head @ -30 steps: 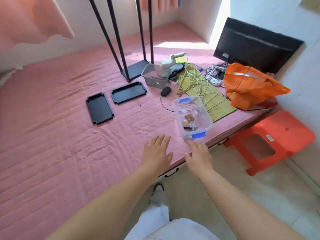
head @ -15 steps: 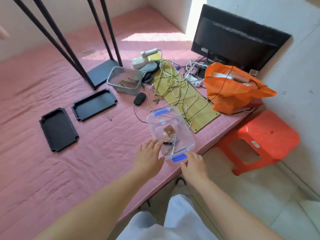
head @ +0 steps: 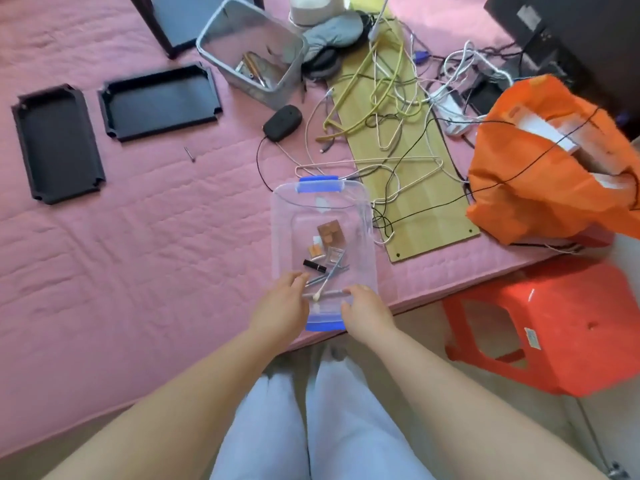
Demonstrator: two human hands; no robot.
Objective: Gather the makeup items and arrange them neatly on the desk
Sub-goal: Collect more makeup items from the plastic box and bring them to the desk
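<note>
We find the clear plastic box [head: 323, 237] on the pink quilted surface [head: 138, 254] near its front edge, long axis running straight away from us, the makeup items [head: 323, 258] loose on its floor just beyond our fingertips. Our left hand [head: 282, 308] and right hand [head: 367, 311] flank the near blue latch [head: 325, 326], about equally close. Both reach forward, palms turned inward, fingers loosely spread against the near corners; we cannot tell whether they grip.

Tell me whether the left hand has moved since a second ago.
Yes. The left hand went from the pink mattress onto the clear box.
</note>
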